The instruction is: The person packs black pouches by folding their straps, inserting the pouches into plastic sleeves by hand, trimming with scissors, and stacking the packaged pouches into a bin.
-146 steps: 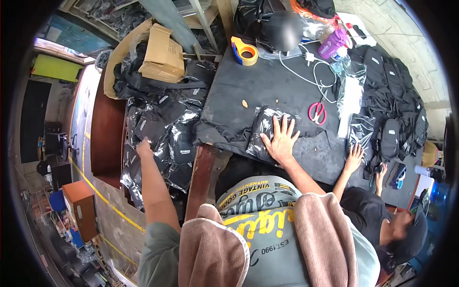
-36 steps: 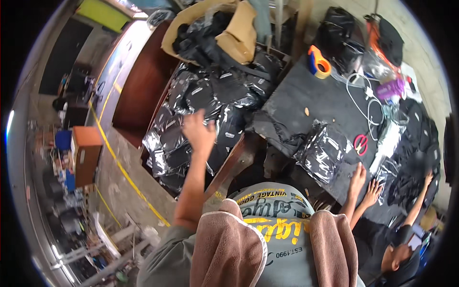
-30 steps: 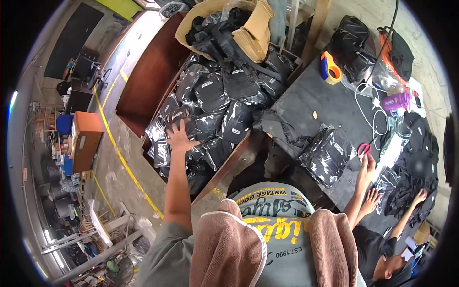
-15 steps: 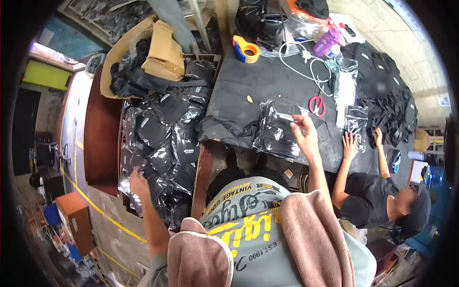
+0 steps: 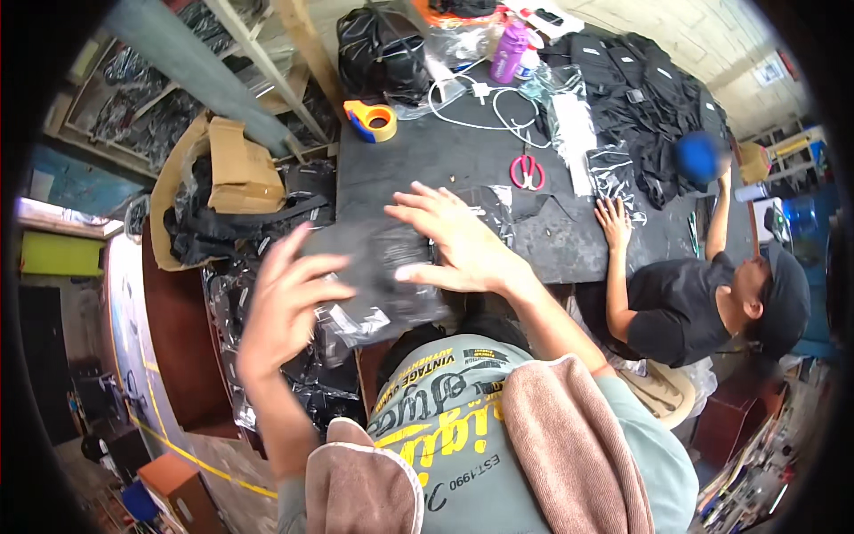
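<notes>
Half a second ago the left hand (image 5: 283, 303) hung low by the floor pile; now it is raised, fingers spread, touching the bagged black garment (image 5: 378, 280) at the near edge of the dark worktable (image 5: 445, 156). The right hand (image 5: 454, 245) lies flat on it, open. Red scissors (image 5: 527, 171) lie well beyond.

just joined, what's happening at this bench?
A person stands at a dark worktable, both hands on a clear plastic bag holding a black item. The right hand lies flat on the bag, fingers spread; the left hand is open at its left edge. More bagged black items are piled to the left. A seated co-worker rests a hand on the table near red-handled scissors.
</notes>
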{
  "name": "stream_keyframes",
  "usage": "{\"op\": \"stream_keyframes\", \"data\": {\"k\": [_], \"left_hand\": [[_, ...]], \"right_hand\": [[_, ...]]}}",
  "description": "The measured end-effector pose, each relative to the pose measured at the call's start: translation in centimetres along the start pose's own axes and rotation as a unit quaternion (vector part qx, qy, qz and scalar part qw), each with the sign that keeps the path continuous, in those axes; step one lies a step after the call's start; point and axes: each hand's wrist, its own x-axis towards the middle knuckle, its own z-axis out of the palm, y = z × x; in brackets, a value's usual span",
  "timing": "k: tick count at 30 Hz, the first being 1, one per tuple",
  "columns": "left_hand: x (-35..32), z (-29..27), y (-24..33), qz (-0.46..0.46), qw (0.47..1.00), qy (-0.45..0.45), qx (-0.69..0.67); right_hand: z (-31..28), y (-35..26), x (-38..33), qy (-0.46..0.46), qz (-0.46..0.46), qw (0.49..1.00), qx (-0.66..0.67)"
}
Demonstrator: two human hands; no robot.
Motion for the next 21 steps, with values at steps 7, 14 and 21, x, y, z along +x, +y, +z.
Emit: {"op": "stream_keyframes", "data": {"k": [7, 14, 21], "left_hand": [[13.4, 9.8, 1.5, 0.052, 0.944, 0.191, -0.264], [11.2, 29.9, -8.7, -0.297, 0.803, 0.059, -0.513], [11.3, 31.6, -5.0, -0.331, 0.862, 0.066, -0.378]], "right_hand": [[-2.6, 5.9, -5.3, 0.189, 0.324, 0.838, 0.395], [4.8, 12.6, -9.9, 0.253, 0.481, 0.838, 0.059], [5.8, 12.4, -10.1, 0.221, 0.468, 0.851, -0.09]]}}
